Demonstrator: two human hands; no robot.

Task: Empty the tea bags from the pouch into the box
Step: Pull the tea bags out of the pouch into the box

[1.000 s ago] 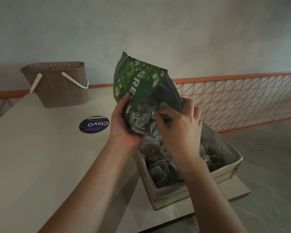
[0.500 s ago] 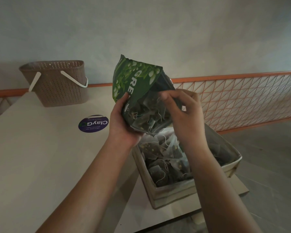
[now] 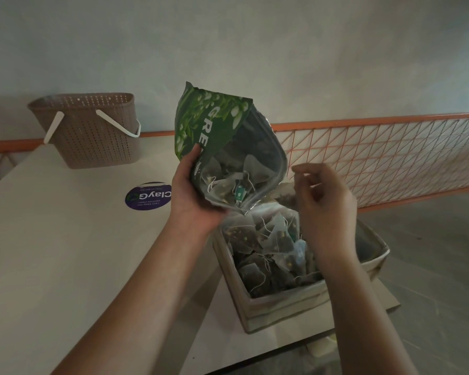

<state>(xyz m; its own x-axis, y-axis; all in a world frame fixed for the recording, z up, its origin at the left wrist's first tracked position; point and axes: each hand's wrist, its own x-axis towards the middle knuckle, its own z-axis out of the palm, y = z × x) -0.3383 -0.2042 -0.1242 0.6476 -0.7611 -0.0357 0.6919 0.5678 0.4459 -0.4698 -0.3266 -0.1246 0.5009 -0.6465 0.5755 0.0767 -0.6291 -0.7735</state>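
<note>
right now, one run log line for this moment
left hand grips pouch | pouch tilted over box | tea bags in both | right hand free

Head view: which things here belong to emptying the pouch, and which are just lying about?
Part of the job:
green foil pouch, gripped by the left hand
pyramid mesh tea bags
pale rectangular box
right hand, holding nothing

Lying about:
brown perforated plastic basket
round purple sticker
orange wire-mesh railing

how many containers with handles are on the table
1: the brown perforated plastic basket with white handles stands at the far left of the pale table, by the wall. The grey fabric box shows no handles, though some sides are hidden.
</note>
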